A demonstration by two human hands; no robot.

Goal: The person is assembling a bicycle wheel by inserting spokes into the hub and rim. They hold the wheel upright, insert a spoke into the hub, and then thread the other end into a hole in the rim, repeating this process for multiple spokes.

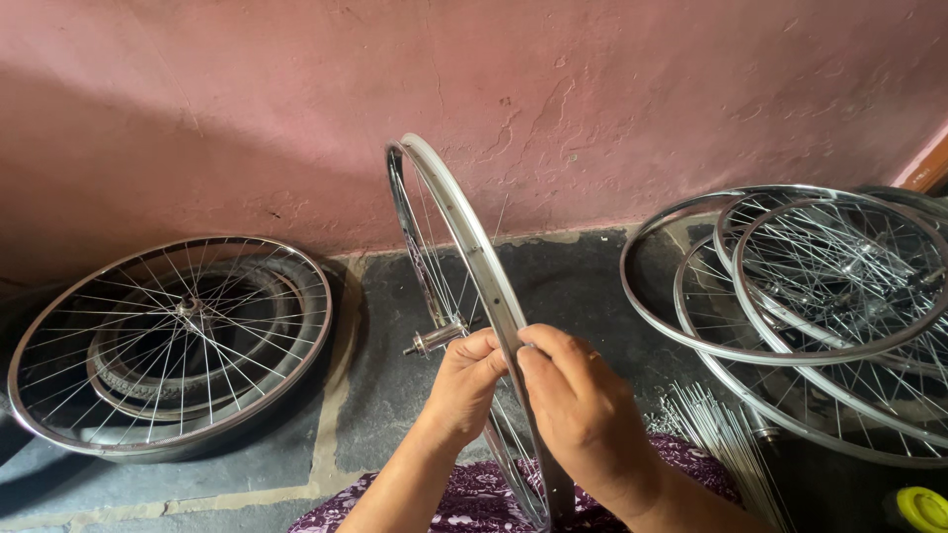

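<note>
Nearest the camera, purple patterned cloth (474, 503) covers the person's lap, and both forearms rise from it. The left hand (464, 380) and the right hand (578, 400) meet at a silver rim (474, 242) that stands upright on edge between them, its lower arc dropping into the lap. Both hands are pinched closed on the rim's band, fingertips almost touching each other across it; whether a small part sits between the fingers cannot be told. Just left of the left hand, the hub (434, 339) juts out on its axle, thin spokes fanning from it to the rim. To the right of the right hand, a bundle of loose spokes (726, 439) lies on the dark floor (395, 395), and a yellow-green cap (920, 508) shows at the far right corner. Beyond the spokes, well right of the hands, a stack of spoked wheels (820, 296) lies overlapped. Well left of the hands, another wheel (173, 341) lies over a black tyre (197, 380). Behind everything stands a worn pink wall (296, 99).
</note>
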